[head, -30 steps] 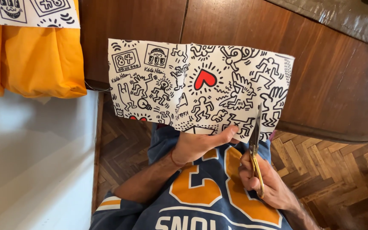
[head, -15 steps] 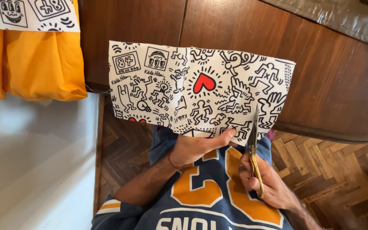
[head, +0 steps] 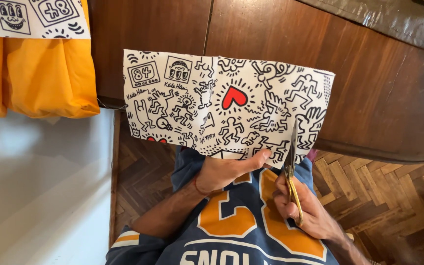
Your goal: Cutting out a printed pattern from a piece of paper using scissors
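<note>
Head view: a dark wooden tabletop (head: 379, 98) over herringbone parquet floor (head: 369, 196). The left hand (head: 224, 172) pinches the doodle-printed fabric (head: 222, 105) at its near edge; the right hand (head: 305, 211) grips gold-handled scissors (head: 293, 172), blade against the fabric. Orange cloth (head: 35, 73) hangs left.

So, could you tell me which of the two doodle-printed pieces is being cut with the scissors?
The larger printed sheet with the red heart, held by the left hand; the scissors bite its lower edge. The other piece lies untouched on orange cloth.
</note>
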